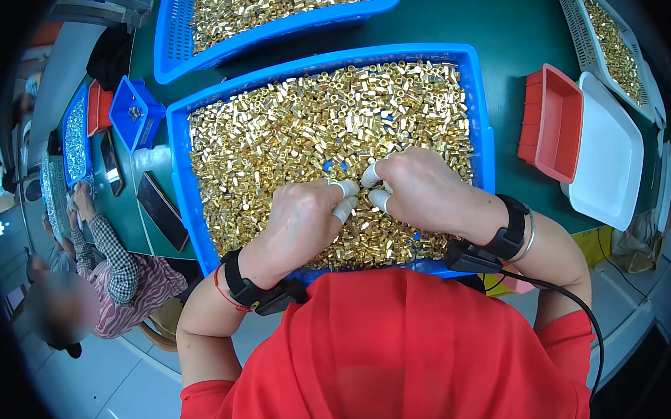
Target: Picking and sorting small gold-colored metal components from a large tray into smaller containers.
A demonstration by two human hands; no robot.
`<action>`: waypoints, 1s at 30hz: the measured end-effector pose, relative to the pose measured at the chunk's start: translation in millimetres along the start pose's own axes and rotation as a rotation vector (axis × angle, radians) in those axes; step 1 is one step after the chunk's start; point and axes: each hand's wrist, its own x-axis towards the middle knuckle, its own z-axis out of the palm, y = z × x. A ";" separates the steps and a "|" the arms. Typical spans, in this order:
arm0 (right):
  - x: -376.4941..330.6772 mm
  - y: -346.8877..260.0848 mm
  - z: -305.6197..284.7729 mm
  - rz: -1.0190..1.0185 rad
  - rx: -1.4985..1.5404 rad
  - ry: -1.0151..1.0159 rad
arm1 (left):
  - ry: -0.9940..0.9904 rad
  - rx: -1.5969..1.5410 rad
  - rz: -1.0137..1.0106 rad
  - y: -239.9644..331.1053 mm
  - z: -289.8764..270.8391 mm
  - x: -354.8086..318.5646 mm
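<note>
Red shirt (419, 363) nearest; left hand (301, 219), right hand (419, 187) meet over blue tray (178, 173) of brass nuts (317, 119), capped fingertips (345, 189) pinched together, probably picking single nut; grip contents unclear.

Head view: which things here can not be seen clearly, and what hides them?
- Left hand and right hand: the white-capped fingertips press together, so any small brass piece between them is hidden.
- Large blue plastic tray of small brass nuts: the near rim is covered by the red garment.
- Second blue tray: cut off by the top edge.
</note>
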 end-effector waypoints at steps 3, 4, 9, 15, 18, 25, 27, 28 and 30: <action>3.0 -3.4 -2.3 0.011 -0.022 -0.007 | -0.039 0.051 0.006 0.6 -1.1 2.6; 4.1 -4.2 -3.1 0.024 -0.019 -0.011 | -0.057 0.072 0.021 0.7 -0.9 4.6; 0.6 -2.9 3.6 0.018 0.020 0.064 | 0.001 0.026 0.089 -8.1 6.0 -1.2; -8.3 -5.9 -2.5 -0.004 0.244 0.117 | 0.121 -0.254 0.060 -11.7 7.0 -7.5; -9.4 -5.7 -3.6 -0.029 0.339 0.158 | 0.150 -0.339 0.054 -10.4 4.8 -8.9; -12.4 5.1 -52.5 0.056 1.334 -0.204 | -0.007 -1.491 -0.365 -26.7 -40.5 -19.7; -12.6 13.1 -55.1 0.104 1.369 -0.205 | -0.025 -1.531 -0.351 -24.5 -46.9 -15.3; -12.5 16.6 -54.9 0.153 1.406 -0.203 | -0.046 -1.569 -0.337 -24.1 -49.1 -13.1; -9.0 16.6 -47.7 0.201 1.440 -0.208 | -0.060 -1.608 -0.325 -21.8 -45.3 -12.7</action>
